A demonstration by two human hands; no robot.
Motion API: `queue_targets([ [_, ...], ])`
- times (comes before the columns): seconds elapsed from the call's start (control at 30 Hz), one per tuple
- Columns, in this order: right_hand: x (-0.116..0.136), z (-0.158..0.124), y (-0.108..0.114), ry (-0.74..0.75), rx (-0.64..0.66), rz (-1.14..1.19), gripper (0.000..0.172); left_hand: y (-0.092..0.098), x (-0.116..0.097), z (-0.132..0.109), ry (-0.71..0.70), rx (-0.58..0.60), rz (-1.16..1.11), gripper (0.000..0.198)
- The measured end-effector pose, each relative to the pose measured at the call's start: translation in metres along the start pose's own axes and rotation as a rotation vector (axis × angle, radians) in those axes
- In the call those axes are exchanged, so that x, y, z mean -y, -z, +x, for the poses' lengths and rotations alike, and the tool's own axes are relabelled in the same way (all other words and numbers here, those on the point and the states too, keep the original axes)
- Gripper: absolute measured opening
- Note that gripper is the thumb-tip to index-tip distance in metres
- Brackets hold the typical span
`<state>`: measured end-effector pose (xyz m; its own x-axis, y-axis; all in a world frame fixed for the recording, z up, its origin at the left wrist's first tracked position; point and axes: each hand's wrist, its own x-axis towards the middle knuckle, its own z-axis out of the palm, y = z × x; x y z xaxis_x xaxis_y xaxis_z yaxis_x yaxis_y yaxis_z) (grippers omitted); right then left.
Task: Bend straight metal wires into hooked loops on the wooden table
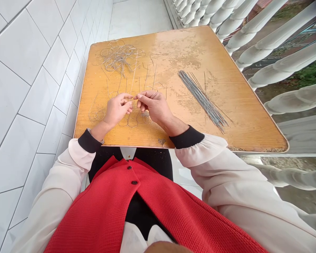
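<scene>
My left hand (117, 109) and my right hand (155, 106) are close together above the near left part of the table, fingertips almost meeting. Each is closed in a pinch on a thin wire (133, 98), of which only a little shows between the fingers. Around and beneath them lie several bent wires with curled ends, among them a curled wire (97, 114) left of my left hand. Behind the hands is a tangled pile of curled wires (118, 58). To the right, a bundle of straight grey wires (202, 100) lies diagonally.
The yellow-brown wooden table (247, 130) has a worn, stained top. A white tiled wall (37, 84) runs close along the left. White balusters (274, 45) line the right side, and pale floor (139, 17) shows beyond the table.
</scene>
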<state>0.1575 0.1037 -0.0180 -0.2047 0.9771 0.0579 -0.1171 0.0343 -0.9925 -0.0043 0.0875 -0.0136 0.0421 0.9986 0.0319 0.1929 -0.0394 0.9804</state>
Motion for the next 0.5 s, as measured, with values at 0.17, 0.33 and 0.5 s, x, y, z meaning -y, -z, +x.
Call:
queue_targets([
  [0.17, 0.0012, -0.0015, 0.0008, 0.002, -0.028, 0.039, 0.032, 0.0016, -0.0065, -0.0007, 0.045, 0.015, -0.096, 0.013],
  [0.33, 0.0067, -0.0050, -0.0008, -0.023, -0.036, 0.049, 0.045, 0.0028, -0.0102, -0.0024, 0.065, -0.001, -0.134, 0.014],
  [0.5, 0.0086, -0.0080, -0.0020, -0.015, -0.038, 0.001, 0.046, 0.0034, -0.0081, -0.0010, 0.093, -0.051, -0.115, 0.015],
])
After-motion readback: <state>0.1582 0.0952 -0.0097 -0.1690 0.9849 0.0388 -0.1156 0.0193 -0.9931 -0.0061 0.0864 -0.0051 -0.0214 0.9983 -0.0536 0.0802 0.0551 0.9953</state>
